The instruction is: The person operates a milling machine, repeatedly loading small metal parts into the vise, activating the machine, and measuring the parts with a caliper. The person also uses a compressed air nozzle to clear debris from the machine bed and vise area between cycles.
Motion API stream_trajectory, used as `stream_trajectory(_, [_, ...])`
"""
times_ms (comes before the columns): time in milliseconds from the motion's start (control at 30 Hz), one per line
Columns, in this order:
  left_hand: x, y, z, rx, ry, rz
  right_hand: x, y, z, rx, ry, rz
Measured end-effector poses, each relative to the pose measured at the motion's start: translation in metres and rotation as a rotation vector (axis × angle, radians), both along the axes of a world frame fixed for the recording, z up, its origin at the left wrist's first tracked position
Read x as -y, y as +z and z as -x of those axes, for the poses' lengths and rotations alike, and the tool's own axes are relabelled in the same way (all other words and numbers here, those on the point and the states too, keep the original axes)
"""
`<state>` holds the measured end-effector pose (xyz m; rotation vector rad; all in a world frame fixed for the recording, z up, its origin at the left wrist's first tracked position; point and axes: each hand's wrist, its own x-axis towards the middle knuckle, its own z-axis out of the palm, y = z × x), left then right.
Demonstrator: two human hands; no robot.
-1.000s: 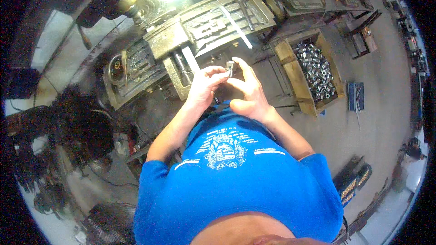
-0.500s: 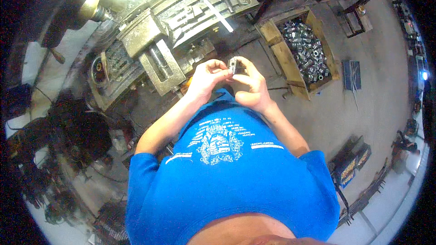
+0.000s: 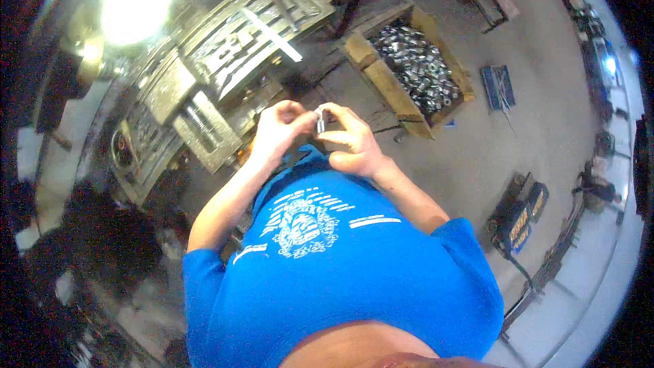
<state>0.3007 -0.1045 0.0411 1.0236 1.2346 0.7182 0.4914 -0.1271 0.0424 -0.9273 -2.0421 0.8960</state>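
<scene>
My left hand (image 3: 276, 129) and right hand (image 3: 351, 140) both pinch small metal part (image 3: 319, 120) at chest height; machine vise (image 3: 197, 126) empty, crate (image 3: 409, 68) full of parts.

Only one view on my end, a head-worn fisheye looking almost straight down the wearer's chest. The blue shirt (image 3: 340, 266) fills the lower half, super close. Both hands (image 3: 317, 133) sit near the middle, a bit farther off. It faces forward and down, so the machine surface (image 3: 225, 34) curves along the top left and the floor (image 3: 490, 143) bends away right.
</scene>
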Motion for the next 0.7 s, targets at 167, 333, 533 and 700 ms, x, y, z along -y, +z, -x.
stream_trajectory(167, [-0.002,0.011,0.016,0.169,0.124,-0.037,-0.009,-0.010,-0.067,0.170,-0.231,0.037])
stream_trajectory(333, [0.026,0.024,0.049,0.218,0.173,0.002,-0.022,-0.061,-0.182,0.563,-0.769,0.188])
stream_trajectory(533, [0.087,0.023,0.089,0.187,0.413,-0.019,-0.038,-0.029,-0.131,0.827,-0.694,0.371])
stream_trajectory(700, [0.155,0.016,0.139,0.264,0.653,-0.247,-0.047,-0.055,-0.070,0.364,-0.176,0.178])
